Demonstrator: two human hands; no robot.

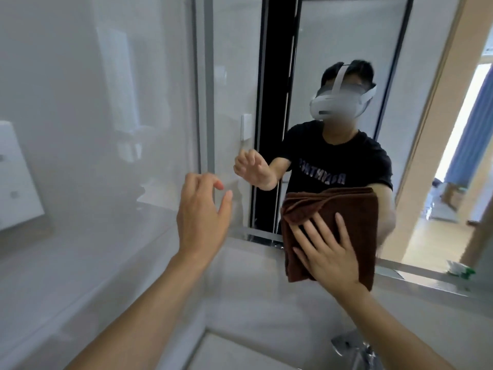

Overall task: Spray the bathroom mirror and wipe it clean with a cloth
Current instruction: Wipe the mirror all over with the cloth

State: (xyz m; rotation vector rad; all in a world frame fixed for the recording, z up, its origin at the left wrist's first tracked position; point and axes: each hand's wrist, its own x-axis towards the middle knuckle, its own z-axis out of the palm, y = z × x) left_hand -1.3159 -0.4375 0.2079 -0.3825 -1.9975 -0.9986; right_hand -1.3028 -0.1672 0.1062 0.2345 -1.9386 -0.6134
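Observation:
The bathroom mirror (346,49) fills the upper right, with a metal lower frame, and reflects a person in a black shirt wearing a white headset. A folded brown cloth (306,209) lies flat against the mirror's lower edge. My right hand (328,252) presses on it with the palm flat and fingers spread. My left hand (202,209) hovers in the air to the left of the mirror, fingers apart and slightly curled, holding nothing. No spray bottle is in view.
A glossy white wall (93,116) runs along the left, with a white box (16,177) mounted on it. Below are a white sink basin (226,351) and a chrome tap (354,348). A small green and white object (461,271) sits on the mirror ledge at right.

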